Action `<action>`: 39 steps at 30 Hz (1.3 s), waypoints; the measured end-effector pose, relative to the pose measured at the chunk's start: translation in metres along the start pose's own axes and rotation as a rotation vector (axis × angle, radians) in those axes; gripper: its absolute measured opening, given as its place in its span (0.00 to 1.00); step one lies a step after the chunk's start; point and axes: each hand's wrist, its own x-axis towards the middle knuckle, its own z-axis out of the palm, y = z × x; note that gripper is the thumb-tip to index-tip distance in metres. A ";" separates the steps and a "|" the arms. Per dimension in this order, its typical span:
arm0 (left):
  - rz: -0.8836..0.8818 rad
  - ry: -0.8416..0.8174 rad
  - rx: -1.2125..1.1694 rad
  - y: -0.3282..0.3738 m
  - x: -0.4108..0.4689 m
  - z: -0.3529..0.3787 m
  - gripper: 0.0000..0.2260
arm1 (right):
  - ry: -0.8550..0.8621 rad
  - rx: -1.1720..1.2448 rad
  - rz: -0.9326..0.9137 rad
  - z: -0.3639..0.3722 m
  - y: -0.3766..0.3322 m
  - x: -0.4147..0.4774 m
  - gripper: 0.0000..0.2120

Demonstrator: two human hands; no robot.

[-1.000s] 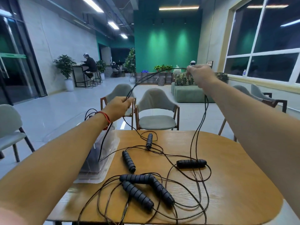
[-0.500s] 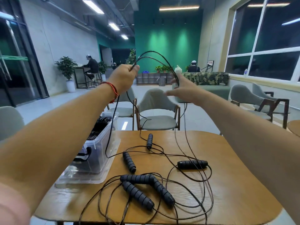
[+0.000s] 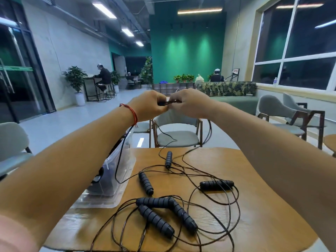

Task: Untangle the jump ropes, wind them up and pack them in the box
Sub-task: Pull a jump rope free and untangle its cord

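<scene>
Head view, our tangled jump ropes [image 3: 154, 201] spread on the table [image 3: 263, 224], clear box [image 3: 120, 166] at its left edge, beyond them our left hand [image 3: 147, 106] and right hand [image 3: 190, 104] raised together, fingers [image 3: 160, 98] of both pinching one black cord [image 3: 170, 102].

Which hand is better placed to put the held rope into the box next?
Probably left. The left hand and right hand both pinch the rope in the air, but the box stands at the left of the table, on that hand's side.
</scene>
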 end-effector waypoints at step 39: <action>-0.117 0.185 0.310 -0.010 0.024 -0.035 0.12 | -0.216 0.722 0.337 -0.018 0.052 -0.021 0.46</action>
